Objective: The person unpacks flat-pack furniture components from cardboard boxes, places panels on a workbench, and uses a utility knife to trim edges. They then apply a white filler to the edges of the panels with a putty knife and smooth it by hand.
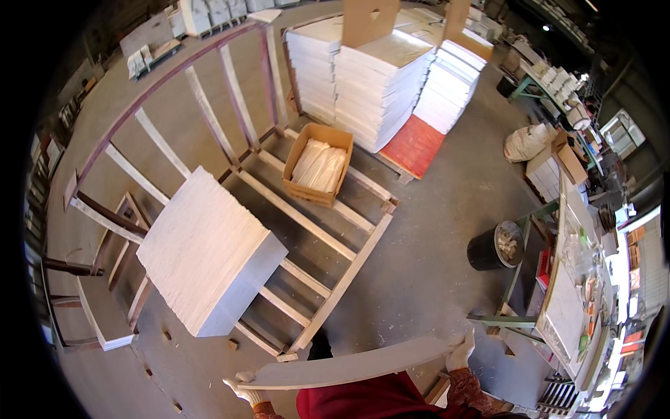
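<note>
Slab (349, 366): a thin, pale, flat panel is carried edge-on and roughly level, low in the view, just in front of the red-clad torso, above the concrete floor (433, 230).
Left hand (244, 388): gloved, curled under and around the slab's left end; the fingertips are hidden beneath it.
Right hand (460, 350): gloved, closed over the slab's right end, sitting slightly higher than the left, so the slab slopes a little down to the left.
Slab relative to hands: it spans between both hands, gripped only at its two ends, with the long middle unsupported.
Risk, sag or snap: a panel this thin, held only at the ends, is judged liable to bend or crack in the middle if it is jolted.
Risk, slip: the lower left end could slide out of the glove, since little of the grip can be seen there.
Risk, trip: a wooden rack (314, 230) lies on the floor just ahead, with small loose blocks (232, 344) near it; a foot could be caught.
Nearby: a stack (209, 251) of like slabs rests on the rack, a carton (318, 164) beyond it, a black bin (492, 248) to the right beside a cluttered surface (572, 307).
</note>
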Tool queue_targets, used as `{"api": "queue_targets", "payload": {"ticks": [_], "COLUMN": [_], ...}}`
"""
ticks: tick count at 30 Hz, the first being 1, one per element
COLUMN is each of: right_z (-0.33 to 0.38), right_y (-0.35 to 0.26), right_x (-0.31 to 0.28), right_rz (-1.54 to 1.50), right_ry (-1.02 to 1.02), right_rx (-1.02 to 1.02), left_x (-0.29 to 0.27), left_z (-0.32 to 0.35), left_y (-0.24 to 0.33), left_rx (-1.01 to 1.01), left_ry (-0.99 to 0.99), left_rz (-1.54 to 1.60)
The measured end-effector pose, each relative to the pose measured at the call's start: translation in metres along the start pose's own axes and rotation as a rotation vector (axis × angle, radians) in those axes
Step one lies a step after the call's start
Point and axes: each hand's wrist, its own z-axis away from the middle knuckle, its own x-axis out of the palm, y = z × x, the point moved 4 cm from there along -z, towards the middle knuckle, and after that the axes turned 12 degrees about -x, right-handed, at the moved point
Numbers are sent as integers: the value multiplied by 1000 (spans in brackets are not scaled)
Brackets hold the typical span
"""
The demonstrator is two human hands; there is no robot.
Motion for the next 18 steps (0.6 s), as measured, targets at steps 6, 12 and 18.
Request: {"api": "queue_targets", "payload": {"ticks": [6,12,18], "right_z": [12,13,6], "right_y": [-110,-214,-277], "right_x": [-158,-293,-394], "right_rz": [-362,-326,-425], "right_ry": [274,467,823], "right_rx": [-162,-412,-525], "left_x": [108,187,252], "left_z": [138,270,342], "left_y": [-31,-131,-280], "left_rx": [39,260,-48], "left_ry": [-391,-339,-465], "left_rz": [-169,-426,-469]}}
